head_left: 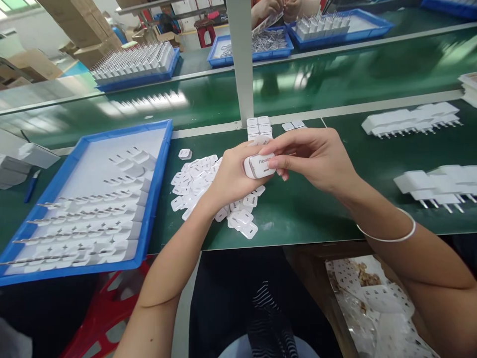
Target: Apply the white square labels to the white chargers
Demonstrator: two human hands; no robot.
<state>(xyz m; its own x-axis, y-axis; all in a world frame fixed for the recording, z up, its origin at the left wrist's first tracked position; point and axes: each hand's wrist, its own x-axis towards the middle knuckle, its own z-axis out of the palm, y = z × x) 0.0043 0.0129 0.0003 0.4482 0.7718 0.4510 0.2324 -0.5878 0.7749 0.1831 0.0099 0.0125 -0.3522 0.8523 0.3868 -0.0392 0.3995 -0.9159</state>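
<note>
Left hand (233, 170) gripping white adapter (256, 167), right hand (319, 158) pinching its printed end; uneven thumb pressure could be tilting it loose.

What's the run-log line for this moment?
left hand: grips white charger | right hand: thumb on its printed face | by left hand: loose white faceplates | left side: blue tray, rows of pronged chargers

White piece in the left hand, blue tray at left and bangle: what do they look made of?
White piece: probably hard plastic, smooth with a slight sheen; rounded, moulded-looking edges suggest it. Blue tray: likely plastic, semi-gloss, evenly coloured along its rim. Bangle: perhaps metal, thin and pale with a shine; plastic possible.
</note>
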